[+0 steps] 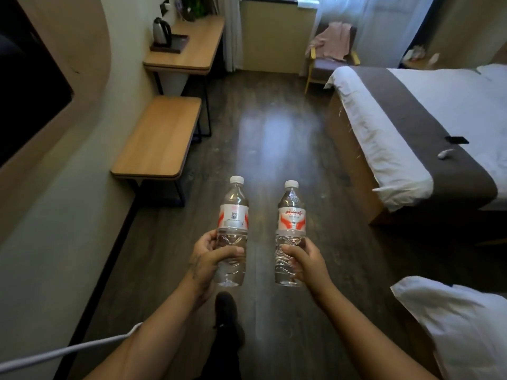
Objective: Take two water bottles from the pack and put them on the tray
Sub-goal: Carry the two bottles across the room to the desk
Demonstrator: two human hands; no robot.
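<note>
- Both my forearms reached forward from the bottom edge, with my dark shoe on the floor below and between them.
- Open room ran straight ahead: a strip of dark wood floor, bare and shiny, stretched to the far wall.
- On the left the strip was bounded by a low wooden bench against the wall, and beyond it the table.
- On the right it was bounded by the bed, its wooden frame edge close along the walkway; a white pillow jutted in near my right arm.
- My left hand was closed around the lower half of the left bottle, thumb across the front, fingers wrapped behind.
- My right hand gripped the lower half of the right bottle in the same way, thumb lying across its ribbed body.
- Each bottle stood upright, long axis vertical, white cap on top and base hanging free above the floor.
- They were side by side at about the same height, apart from each other and not touching.
- One label showed a small code square, the other red lettering.
- Far off on the table, the dark tray lay flat with a kettle on its left part, well apart from both bottles.
</note>
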